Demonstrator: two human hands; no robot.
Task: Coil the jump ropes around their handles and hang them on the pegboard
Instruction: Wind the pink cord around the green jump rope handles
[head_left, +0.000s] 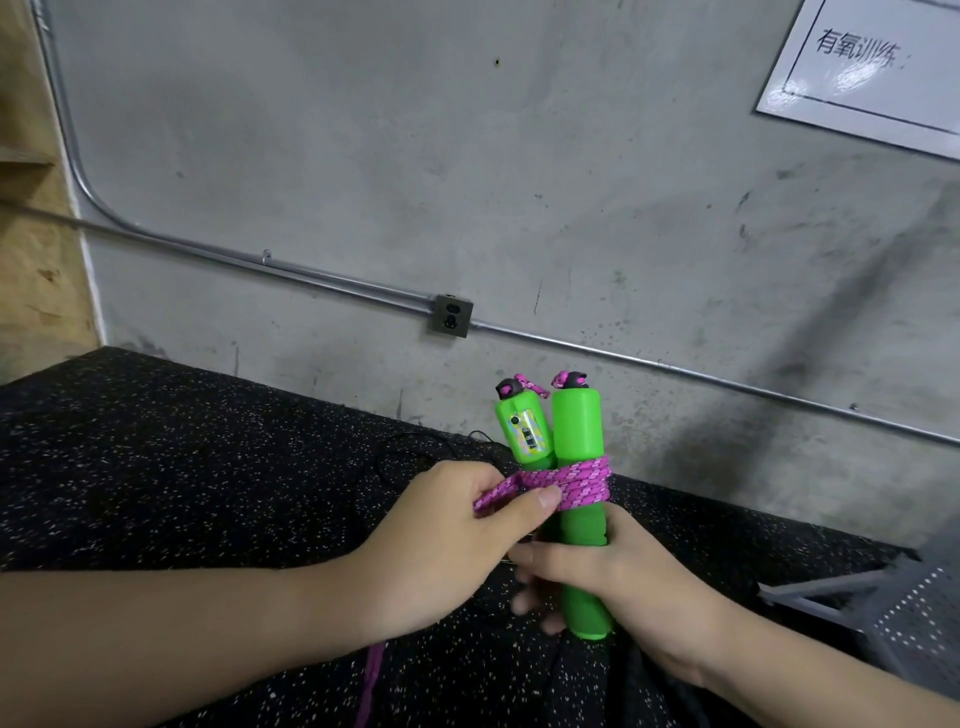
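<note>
Pink braided rope runs from the left hand, which pinches a flat strand between thumb and curled fingers, forearm coming in low from the left. Several turns already circle the 2 green handles, held upright side by side above the speckled black floor. Right hand wraps its fingers around the handles' lower halves, wrist angled in from the lower right.

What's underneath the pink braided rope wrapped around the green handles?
The pink braided rope circles two green plastic handles held side by side. The handle surfaces beneath the wraps are covered, as is the rope's tucked end.
</note>
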